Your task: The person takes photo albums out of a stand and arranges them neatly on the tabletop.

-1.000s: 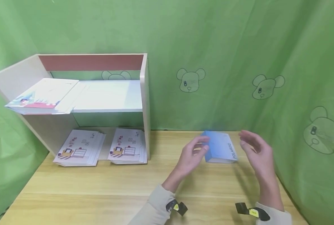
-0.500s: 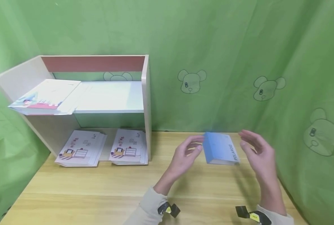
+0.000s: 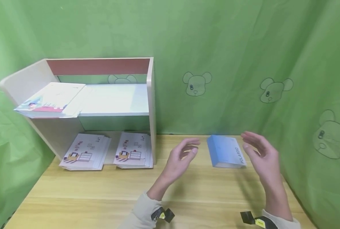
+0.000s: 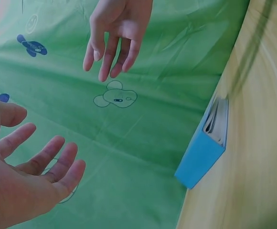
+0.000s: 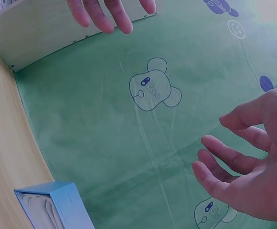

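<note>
A thick blue book (image 3: 225, 151) with POLAROID on its cover lies flat on the table near the back curtain. My left hand (image 3: 179, 160) hovers to its left, apart from it, with fingers loosely bent and nothing held. On the other side, my right hand (image 3: 262, 156) hangs in the air by the book's right edge, also with nothing in it. In the left wrist view, the blue book (image 4: 203, 157) shows pale pages inside its cover, well below both hands. The right wrist view catches only part of the blue book (image 5: 71, 207) at the lower left.
A small wooden shelf unit (image 3: 151, 95) stands on the left of the table (image 3: 210, 190). Its upper board carries a pile of books (image 3: 58, 95); two more piles of books (image 3: 84, 151) lie below. A green curtain (image 3: 227, 108) with bear faces hangs behind and at the sides.
My left hand has drawn back to the left, away from the book's left edge. My right hand stays nearly in place. The head view has shifted slightly.
</note>
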A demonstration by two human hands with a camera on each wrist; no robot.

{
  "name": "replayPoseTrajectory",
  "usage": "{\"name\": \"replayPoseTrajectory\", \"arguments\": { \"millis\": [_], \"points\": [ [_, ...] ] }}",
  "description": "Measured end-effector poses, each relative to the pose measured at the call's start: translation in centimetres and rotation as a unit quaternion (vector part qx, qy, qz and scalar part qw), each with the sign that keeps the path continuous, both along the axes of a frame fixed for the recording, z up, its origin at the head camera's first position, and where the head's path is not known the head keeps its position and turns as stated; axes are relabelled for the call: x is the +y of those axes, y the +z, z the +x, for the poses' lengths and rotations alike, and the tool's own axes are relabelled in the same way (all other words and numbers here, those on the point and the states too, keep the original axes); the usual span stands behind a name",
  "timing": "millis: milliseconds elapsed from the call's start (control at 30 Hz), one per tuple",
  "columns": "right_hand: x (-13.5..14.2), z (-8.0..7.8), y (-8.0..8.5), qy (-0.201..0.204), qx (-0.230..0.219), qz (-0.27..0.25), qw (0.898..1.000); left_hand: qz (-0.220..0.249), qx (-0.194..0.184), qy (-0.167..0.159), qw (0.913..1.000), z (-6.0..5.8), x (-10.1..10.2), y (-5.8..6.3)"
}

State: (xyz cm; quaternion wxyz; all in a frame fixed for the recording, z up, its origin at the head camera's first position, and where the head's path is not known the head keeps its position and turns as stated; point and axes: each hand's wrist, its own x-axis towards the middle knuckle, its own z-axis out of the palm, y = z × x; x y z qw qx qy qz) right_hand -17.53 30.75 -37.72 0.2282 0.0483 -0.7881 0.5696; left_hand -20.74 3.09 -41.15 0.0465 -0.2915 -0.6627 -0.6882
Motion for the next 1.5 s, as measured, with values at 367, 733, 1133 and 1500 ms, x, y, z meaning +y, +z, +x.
{"name": "replayPoseTrajectory", "arguments": {
  "millis": [367,733,1133,1500],
  "points": [
    [-1.6,0.1,0.6,0.025,0.017,-0.016,0.999,-0.003,0.017,0.017,0.9997,0.2,-2.2,0.7],
    [-3.6,-0.2,1.0,0.054,0.042,-0.006,0.998,0.016,0.057,0.045,0.9972,0.3,-4.2,1.1],
    [-5.8,-0.5,1.3,0.085,0.057,-0.004,0.995,0.011,0.071,0.068,0.9951,0.3,-7.0,1.9],
    [-7.8,-0.9,1.5,0.090,0.056,0.001,0.994,-0.010,0.078,0.073,0.9942,0.2,-9.8,2.4]
  ]
}}
